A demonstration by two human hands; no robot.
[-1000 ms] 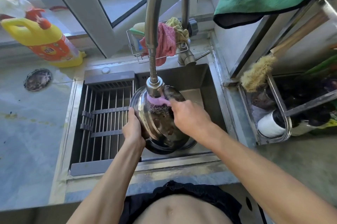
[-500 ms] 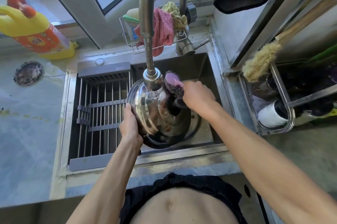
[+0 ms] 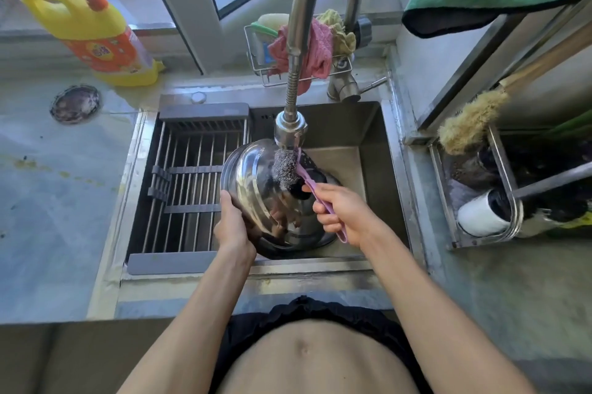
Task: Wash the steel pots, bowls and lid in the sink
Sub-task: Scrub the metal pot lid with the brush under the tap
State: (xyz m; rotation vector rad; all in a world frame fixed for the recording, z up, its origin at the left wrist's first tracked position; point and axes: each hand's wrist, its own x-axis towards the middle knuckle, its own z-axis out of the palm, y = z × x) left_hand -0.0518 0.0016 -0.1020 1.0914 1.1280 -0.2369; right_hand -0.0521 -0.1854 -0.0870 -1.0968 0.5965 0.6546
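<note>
A domed steel lid with a black knob is tilted on its edge over the sink, just below the tap head. My left hand grips its lower left rim. My right hand grips the pink handle of a steel-wool scrubber, whose wire pad presses on the lid's top beside the knob. A dark pot or bowl sits under the lid, mostly hidden.
A slatted drain rack covers the sink's left half. A yellow detergent bottle stands back left, a wire caddy with cloths behind the tap. On the right, a steel rack holds a brush and a white cup.
My right hand has drawn back toward me along the pink handle, and the scrubber pad now shows fully on the lid's upper part. The lid stays tilted in my left hand.
</note>
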